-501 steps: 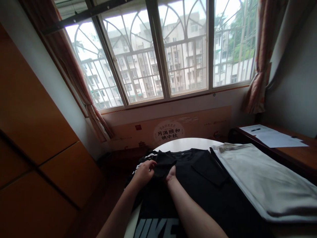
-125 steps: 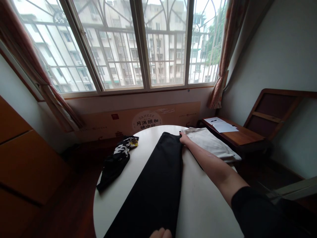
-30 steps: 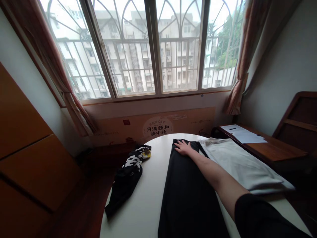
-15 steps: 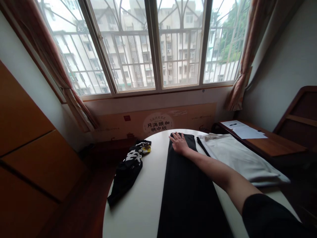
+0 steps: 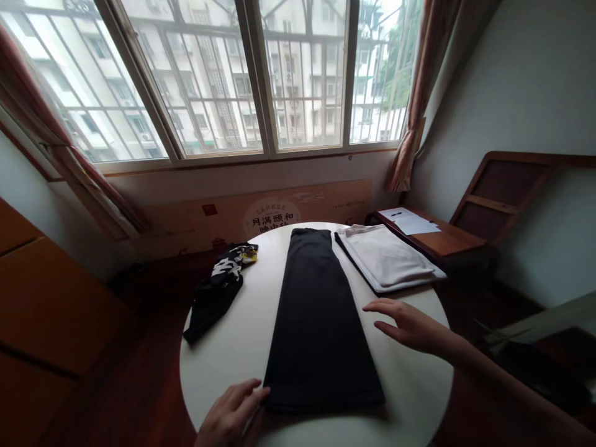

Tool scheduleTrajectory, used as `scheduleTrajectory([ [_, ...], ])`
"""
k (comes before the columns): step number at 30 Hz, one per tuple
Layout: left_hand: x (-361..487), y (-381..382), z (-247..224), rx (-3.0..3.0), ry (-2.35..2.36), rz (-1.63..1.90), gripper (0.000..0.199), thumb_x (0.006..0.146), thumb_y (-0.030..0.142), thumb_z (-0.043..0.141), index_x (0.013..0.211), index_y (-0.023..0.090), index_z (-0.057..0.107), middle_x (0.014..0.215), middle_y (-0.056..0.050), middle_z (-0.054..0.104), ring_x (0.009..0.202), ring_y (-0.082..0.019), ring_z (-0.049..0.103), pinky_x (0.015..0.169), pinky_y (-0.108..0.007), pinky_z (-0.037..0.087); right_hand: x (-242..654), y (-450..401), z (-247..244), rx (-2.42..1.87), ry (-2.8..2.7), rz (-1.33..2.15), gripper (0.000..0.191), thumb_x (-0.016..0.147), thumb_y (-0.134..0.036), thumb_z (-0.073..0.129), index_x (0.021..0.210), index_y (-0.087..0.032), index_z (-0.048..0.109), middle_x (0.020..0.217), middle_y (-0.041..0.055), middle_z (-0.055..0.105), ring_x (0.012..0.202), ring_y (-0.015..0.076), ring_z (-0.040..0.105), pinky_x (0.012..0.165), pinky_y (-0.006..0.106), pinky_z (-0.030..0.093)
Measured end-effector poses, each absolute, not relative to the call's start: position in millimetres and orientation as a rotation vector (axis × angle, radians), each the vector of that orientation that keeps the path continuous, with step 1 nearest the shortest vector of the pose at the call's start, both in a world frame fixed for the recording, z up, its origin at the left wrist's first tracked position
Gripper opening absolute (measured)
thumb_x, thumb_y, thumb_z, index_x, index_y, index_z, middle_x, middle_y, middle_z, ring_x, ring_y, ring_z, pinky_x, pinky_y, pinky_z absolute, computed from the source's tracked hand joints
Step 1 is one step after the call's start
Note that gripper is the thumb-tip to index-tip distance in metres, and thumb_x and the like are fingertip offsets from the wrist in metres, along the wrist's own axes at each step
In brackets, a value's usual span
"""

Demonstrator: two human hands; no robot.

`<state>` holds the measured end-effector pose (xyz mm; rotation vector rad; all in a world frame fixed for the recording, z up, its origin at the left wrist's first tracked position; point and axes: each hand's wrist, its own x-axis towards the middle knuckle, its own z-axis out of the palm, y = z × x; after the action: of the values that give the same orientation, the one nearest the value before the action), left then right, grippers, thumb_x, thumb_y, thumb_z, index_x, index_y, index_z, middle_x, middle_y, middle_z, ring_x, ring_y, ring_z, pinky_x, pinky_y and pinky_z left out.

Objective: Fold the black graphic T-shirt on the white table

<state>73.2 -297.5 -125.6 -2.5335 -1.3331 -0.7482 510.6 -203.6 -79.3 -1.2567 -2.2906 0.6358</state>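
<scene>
Folded black trousers (image 5: 316, 323) lie lengthwise down the middle of a round white table (image 5: 410, 391). At their near left corner is my left hand (image 5: 230, 413), fingers stretched out and apart, the fingertips at the cloth's edge; its lower part is cut off by the frame. My right hand (image 5: 410, 323) hangs over the table to the right of the trousers, open and holding nothing, thumb and fingers spread. Beyond it sits a stack of folded white clothing (image 5: 386, 254) with a dark edge showing beneath. A black garment with a white and yellow print (image 5: 218, 288) lies crumpled at the left.
A wooden chair (image 5: 465, 239) with white papers (image 5: 412, 221) and a pen on it stands at the back right. An orange-brown cabinet (image 5: 60, 310) is on the left. Behind the table are a printed board (image 5: 311, 198) and a barred window with tied curtains (image 5: 405, 149).
My right hand has left the far end of the trousers and come back toward me on the right. My left hand has come into view at the near corner. The view has shifted, showing the trousers' near end.
</scene>
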Motion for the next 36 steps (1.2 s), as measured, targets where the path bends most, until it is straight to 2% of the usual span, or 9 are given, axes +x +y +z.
scheduleTrajectory([
  [4, 88, -297, -125, -2.506, -1.401, -0.768, 0.027, 0.088, 0.025, 0.060, 0.109, 0.029, 0.075, 0.111, -0.006, 0.076, 0.092, -0.023, 0.075, 0.076, -0.032, 0.064, 515, -261, -98, -1.308, -2.205, 0.744, 0.042, 0.091, -0.023, 0.058, 0.133, -0.026, 0.064, 0.135, 0.0090, 0.065, 0.121, 0.0260, 0.064, 0.102, 0.040, 0.054],
  [8, 99, -294, -127, -2.533, -1.452, -0.878, 0.024, 0.088, 0.024, 0.057, 0.096, 0.029, 0.078, 0.109, -0.005, 0.076, 0.091, -0.022, 0.075, 0.076, -0.031, 0.063, 497, -292, -122, -1.293, -2.249, 0.629, 0.051, 0.083, -0.016, 0.064, 0.133, -0.028, 0.066, 0.141, 0.0096, 0.061, 0.129, 0.0285, 0.058, 0.111, 0.044, 0.047],
  [13, 104, -293, -122, -2.563, -1.624, -1.125, 0.025, 0.091, 0.030, 0.053, 0.094, 0.024, 0.077, 0.107, -0.005, 0.076, 0.093, -0.020, 0.075, 0.078, -0.025, 0.061, 481, -295, -141, -1.298, -2.186, 0.430, 0.038, 0.086, -0.014, 0.060, 0.119, -0.027, 0.073, 0.134, 0.0089, 0.065, 0.122, 0.0272, 0.063, 0.103, 0.041, 0.053],
  [16, 105, -293, -118, -2.563, -1.762, -1.211, 0.026, 0.089, 0.032, 0.052, 0.094, 0.022, 0.076, 0.108, -0.007, 0.076, 0.094, -0.021, 0.074, 0.073, -0.025, 0.061, 473, -295, -143, -1.264, -2.113, 0.392, 0.030, 0.087, -0.014, 0.058, 0.106, -0.027, 0.076, 0.124, 0.0063, 0.070, 0.111, 0.0242, 0.069, 0.095, 0.037, 0.056],
  [18, 105, -294, -118, -2.544, -1.818, -1.269, 0.026, 0.087, 0.031, 0.052, 0.093, 0.021, 0.075, 0.107, -0.007, 0.076, 0.097, -0.022, 0.073, 0.078, -0.027, 0.061, 468, -296, -141, -1.224, -2.053, 0.380, 0.026, 0.089, -0.015, 0.058, 0.103, -0.027, 0.076, 0.119, 0.0056, 0.072, 0.106, 0.0230, 0.070, 0.092, 0.036, 0.057],
  [21, 102, -295, -120, -2.498, -1.881, -1.361, 0.026, 0.084, 0.030, 0.051, 0.093, 0.021, 0.074, 0.104, -0.007, 0.077, 0.100, -0.024, 0.073, 0.088, -0.033, 0.060, 461, -300, -138, -1.188, -2.020, 0.359, 0.025, 0.090, -0.016, 0.058, 0.103, -0.027, 0.075, 0.117, 0.0058, 0.072, 0.106, 0.0235, 0.070, 0.092, 0.037, 0.057],
  [28, 92, -298, -126, -2.419, -1.998, -1.439, 0.024, 0.078, 0.031, 0.054, 0.088, 0.021, 0.073, 0.104, -0.007, 0.078, 0.100, -0.026, 0.074, 0.087, -0.034, 0.060, 453, -311, -140, -1.149, -2.064, 0.401, 0.028, 0.087, -0.011, 0.057, 0.103, -0.025, 0.075, 0.117, 0.0068, 0.072, 0.106, 0.0240, 0.069, 0.094, 0.037, 0.056],
  [33, 97, -298, -119, -2.520, -1.991, -1.353, 0.033, 0.076, 0.028, 0.056, 0.102, 0.022, 0.076, 0.115, -0.007, 0.076, 0.100, -0.024, 0.074, 0.083, -0.033, 0.061, 442, -314, -138, -1.120, -1.962, 0.464, 0.026, 0.086, -0.010, 0.054, 0.101, -0.024, 0.071, 0.117, 0.0072, 0.071, 0.103, 0.0217, 0.070, 0.091, 0.034, 0.056],
  [36, 99, -296, -119, -2.526, -1.927, -1.331, 0.028, 0.077, 0.028, 0.056, 0.093, 0.024, 0.079, 0.115, -0.006, 0.076, 0.105, -0.026, 0.073, 0.088, -0.035, 0.061, 438, -314, -136, -1.114, -1.933, 0.497, 0.024, 0.087, -0.010, 0.054, 0.099, -0.023, 0.069, 0.116, 0.0073, 0.070, 0.102, 0.0220, 0.070, 0.089, 0.034, 0.056],
])
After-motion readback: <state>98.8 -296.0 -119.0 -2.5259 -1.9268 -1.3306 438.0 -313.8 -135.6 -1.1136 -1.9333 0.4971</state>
